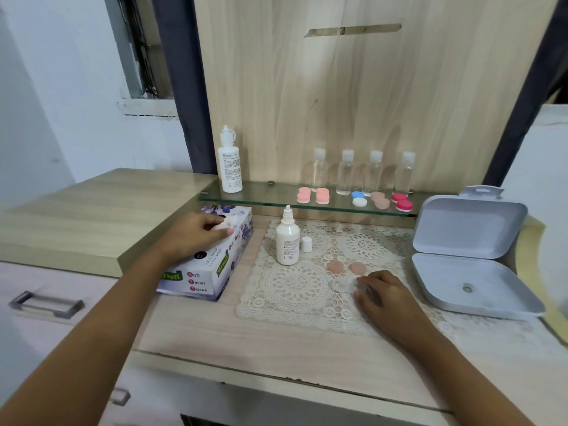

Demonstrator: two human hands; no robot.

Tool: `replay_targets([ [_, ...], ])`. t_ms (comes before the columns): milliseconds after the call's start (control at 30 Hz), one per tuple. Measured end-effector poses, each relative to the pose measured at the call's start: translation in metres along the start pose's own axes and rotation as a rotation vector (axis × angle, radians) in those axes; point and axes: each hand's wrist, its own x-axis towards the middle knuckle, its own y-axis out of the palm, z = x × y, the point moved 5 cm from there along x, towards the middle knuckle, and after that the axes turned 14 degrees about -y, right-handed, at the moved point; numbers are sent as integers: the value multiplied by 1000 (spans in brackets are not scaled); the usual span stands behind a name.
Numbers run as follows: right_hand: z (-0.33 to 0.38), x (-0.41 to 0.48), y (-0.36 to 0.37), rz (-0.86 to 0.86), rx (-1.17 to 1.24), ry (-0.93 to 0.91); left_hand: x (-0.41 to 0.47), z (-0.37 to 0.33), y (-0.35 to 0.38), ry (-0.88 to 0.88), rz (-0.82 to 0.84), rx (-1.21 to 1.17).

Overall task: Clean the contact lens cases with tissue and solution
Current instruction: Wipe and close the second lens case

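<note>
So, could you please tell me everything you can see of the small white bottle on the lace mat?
The bottle is small, white and opaque, plastic by its look, with rounded shoulders and a bare dropper nozzle. It stands upright on the far left of the mat, printed label unreadable. Its white cap stands just right of it, whether touching I cannot tell. Nothing else touches it.

An open grey box point(470, 229) lies just right of the right grip point(382, 298); a lace mat point(295, 290) spreads under that grip; four clear bottles point(347, 173) stand beyond it on a glass shelf point(264, 196).
</note>
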Motion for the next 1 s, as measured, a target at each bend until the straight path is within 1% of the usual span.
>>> replay_targets([
  [67,0,0,0,0,-3,-1,0,1,1,6,-43,50],
  [133,0,0,0,-3,-1,-1,-1,-1,-2,-4,-121,12],
  [267,0,0,0,1,4,2,-10,-19,-18,-19,-233,-326],
  [300,0,0,0,1,4,2,-12,-26,-22,-7,-242,-372],
  [400,0,-1,0,0,10,4,-21,-48,-31,77,-270,-378],
  [500,1,-1,0,-2,12,2,-37,-70,-22,124,-125,-485],
  [600,2,-1,-1,-5,9,3,-54,-89,3,159,22,-559],
  [733,2,-2,-1,-19,2,-5,-72,-106,53,188,229,-474],
  [833,2,-1,-2,-26,-1,-4,-82,-117,91,201,389,-464],
  [900,3,-1,-2,-29,3,-7,-79,-120,112,181,407,-418],
  [1000,3,-1,-2,-36,7,-9,-71,-124,134,192,352,-299],
])
